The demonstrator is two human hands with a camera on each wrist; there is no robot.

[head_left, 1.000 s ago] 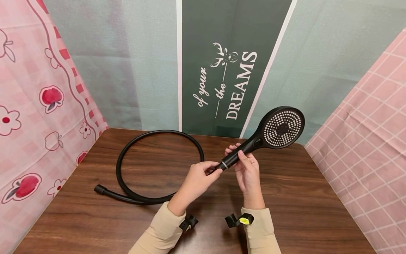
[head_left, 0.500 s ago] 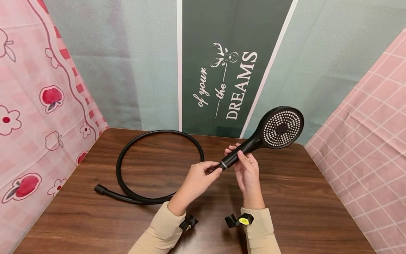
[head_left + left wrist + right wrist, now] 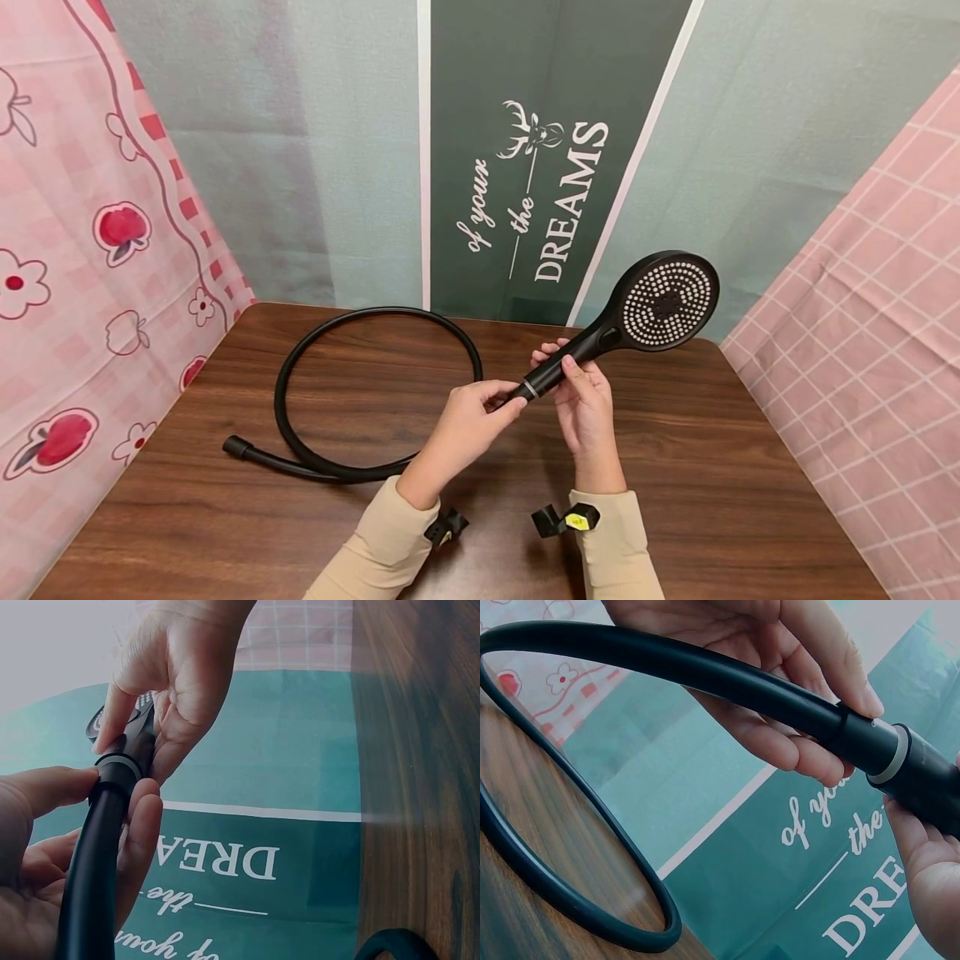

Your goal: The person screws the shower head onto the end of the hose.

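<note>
A black handheld shower head (image 3: pixel 670 302) with pale nozzles is held tilted above the table, its face turned up to the right. My right hand (image 3: pixel 587 412) grips its handle (image 3: pixel 551 375), thumb on the near side. At the handle's lower end, my left hand (image 3: pixel 467 423) pinches the end fitting (image 3: pixel 866 744) of a black shower hose (image 3: pixel 727 684) between thumb and fingers. Fitting and handle meet in line at a light ring (image 3: pixel 893 759); whether the thread is engaged is hidden. In the left wrist view, the hose (image 3: pixel 91 877) runs down past the left palm.
The hose lies in a wide loop on the brown wooden table (image 3: pixel 697 467), its other end fitting (image 3: pixel 237 447) at the left. Patterned pink cloths (image 3: pixel 67 275) hang on both sides, and a grey-green printed cloth (image 3: pixel 352 167) hangs behind. Wrist cameras (image 3: pixel 551 521) sit on both sleeves.
</note>
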